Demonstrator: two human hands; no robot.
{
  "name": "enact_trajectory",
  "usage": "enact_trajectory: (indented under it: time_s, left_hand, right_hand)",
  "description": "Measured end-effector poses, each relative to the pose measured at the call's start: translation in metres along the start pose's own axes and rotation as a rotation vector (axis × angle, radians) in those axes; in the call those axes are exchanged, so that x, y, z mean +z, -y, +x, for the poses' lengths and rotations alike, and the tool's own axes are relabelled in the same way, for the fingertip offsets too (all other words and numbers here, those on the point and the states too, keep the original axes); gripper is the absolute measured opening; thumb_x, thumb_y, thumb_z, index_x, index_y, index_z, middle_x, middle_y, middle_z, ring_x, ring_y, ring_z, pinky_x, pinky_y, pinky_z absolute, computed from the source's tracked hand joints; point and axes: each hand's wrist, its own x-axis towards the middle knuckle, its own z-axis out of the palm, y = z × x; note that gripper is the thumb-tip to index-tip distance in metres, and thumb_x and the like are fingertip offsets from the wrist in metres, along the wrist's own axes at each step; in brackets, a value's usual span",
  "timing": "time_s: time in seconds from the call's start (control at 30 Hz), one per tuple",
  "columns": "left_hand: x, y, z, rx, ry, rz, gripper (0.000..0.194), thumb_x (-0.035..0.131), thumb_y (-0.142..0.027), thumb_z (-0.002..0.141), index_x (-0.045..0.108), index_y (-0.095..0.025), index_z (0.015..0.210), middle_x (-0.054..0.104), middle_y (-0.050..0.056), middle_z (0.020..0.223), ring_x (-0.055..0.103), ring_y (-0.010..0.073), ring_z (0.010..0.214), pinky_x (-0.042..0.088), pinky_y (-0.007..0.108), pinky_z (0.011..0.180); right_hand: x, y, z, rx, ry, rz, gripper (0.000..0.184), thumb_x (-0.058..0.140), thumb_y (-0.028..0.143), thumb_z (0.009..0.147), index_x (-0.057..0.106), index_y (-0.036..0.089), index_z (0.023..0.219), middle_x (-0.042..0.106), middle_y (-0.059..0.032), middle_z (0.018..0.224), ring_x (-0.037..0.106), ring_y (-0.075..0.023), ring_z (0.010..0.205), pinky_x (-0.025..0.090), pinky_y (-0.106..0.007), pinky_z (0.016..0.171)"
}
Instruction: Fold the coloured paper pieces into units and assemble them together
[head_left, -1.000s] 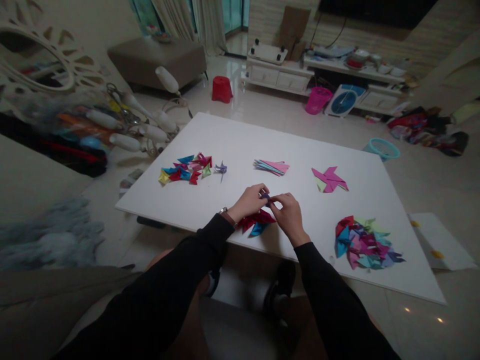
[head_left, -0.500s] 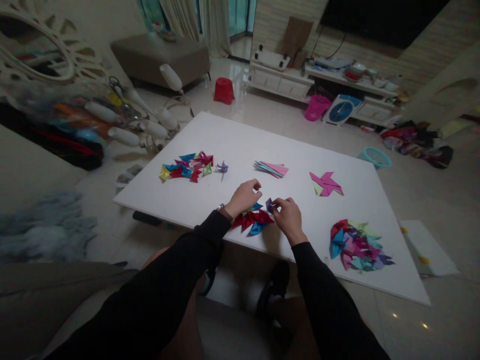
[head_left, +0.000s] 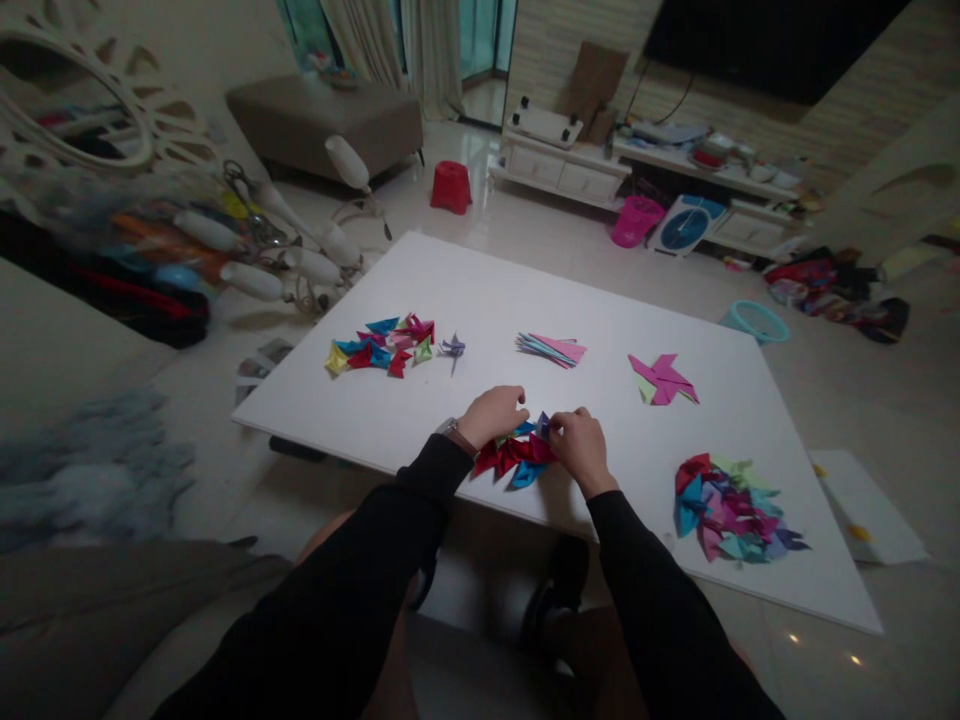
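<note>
Between the fingertips of my right hand [head_left: 579,446] is a small purple folded-paper piece [head_left: 544,424], standing at the far right of a cluster of red and blue origami pieces [head_left: 516,456]. My left hand [head_left: 495,414] hovers at the cluster's left side, fingers curved and thumb apart, with nothing visible in them. It partly covers the cluster. Farther left lies a heap of multicoloured origami [head_left: 380,346], and beside it a purple origami crane [head_left: 453,350]. A stack of folded paper strips [head_left: 551,348] lies beyond my hands.
All of this rests on a white table [head_left: 480,290]. To the right are a pink and green paper pinwheel [head_left: 664,380] and a larger origami pile [head_left: 731,508]. A lamp with several white shades [head_left: 307,262] stands close to the table's left edge. A turquoise basket [head_left: 757,322] is past the right side.
My right hand has brought the purple piece close against the red and blue cluster. My left hand stays beside the cluster. The whole view has shifted slightly, with the table lower in it.
</note>
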Motion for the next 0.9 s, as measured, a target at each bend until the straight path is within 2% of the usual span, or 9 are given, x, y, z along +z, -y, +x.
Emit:
enact_trajectory:
  time_s: [0.17,0.33,0.43,0.57,0.7,0.9]
  left_hand:
    - [0.000,0.001,0.003,-0.001,0.021,0.029,0.028,0.058,-0.027,0.087,0.070,-0.017,0.110,0.074,0.013,0.112,0.068,0.0274,0.106,0.051,0.036,0.092]
    - [-0.007,0.008,-0.004,0.000,0.044,0.079,0.032,0.054,-0.024,0.089,0.067,-0.016,0.116,0.072,0.012,0.118,0.066,0.0251,0.110,0.050,0.034,0.096]
    - [-0.014,0.025,-0.010,-0.014,0.001,0.135,0.036,0.052,-0.021,0.089,0.065,-0.015,0.121,0.070,0.013,0.122,0.064,0.0254,0.114,0.048,0.035,0.100]
    - [-0.020,0.061,-0.011,-0.173,-0.074,0.211,0.046,0.052,-0.028,0.090,0.058,-0.012,0.133,0.064,0.018,0.128,0.057,0.0305,0.122,0.044,0.040,0.104]
    - [-0.020,0.091,-0.007,-0.255,-0.061,0.247,0.060,0.053,-0.030,0.088,0.048,-0.011,0.145,0.054,0.021,0.144,0.046,0.0338,0.136,0.037,0.045,0.110]
    - [-0.013,0.101,0.007,-0.307,-0.020,0.251,0.058,0.054,-0.033,0.086,0.052,-0.013,0.140,0.051,0.021,0.147,0.042,0.0351,0.140,0.035,0.047,0.112]
  right_hand:
    - [0.003,0.006,0.003,-0.019,0.036,0.016,0.023,0.057,0.015,0.091,0.079,0.022,0.091,0.073,-0.0105,0.085,0.059,-0.0258,0.094,0.041,-0.034,0.077]
    - [0.003,0.011,-0.002,-0.012,0.047,0.050,0.016,0.061,0.021,0.090,0.077,0.021,0.093,0.072,-0.0093,0.089,0.060,-0.0245,0.094,0.041,-0.033,0.079]
    - [0.002,0.011,-0.007,-0.057,0.020,0.073,0.014,0.061,0.021,0.090,0.075,0.021,0.095,0.072,-0.0092,0.095,0.058,-0.0250,0.100,0.041,-0.033,0.083]
    - [-0.001,0.008,-0.013,-0.072,-0.014,0.121,0.012,0.063,0.022,0.090,0.074,0.021,0.094,0.071,-0.0094,0.097,0.057,-0.0250,0.100,0.041,-0.033,0.084]
    - [-0.004,0.000,-0.016,-0.065,-0.059,0.169,0.011,0.063,0.021,0.090,0.074,0.020,0.090,0.071,-0.0087,0.093,0.057,-0.0247,0.098,0.040,-0.033,0.083]
    - [-0.010,-0.014,-0.016,-0.040,-0.113,0.229,0.012,0.062,0.021,0.089,0.073,0.021,0.085,0.070,-0.0078,0.087,0.057,-0.0246,0.092,0.040,-0.035,0.080]
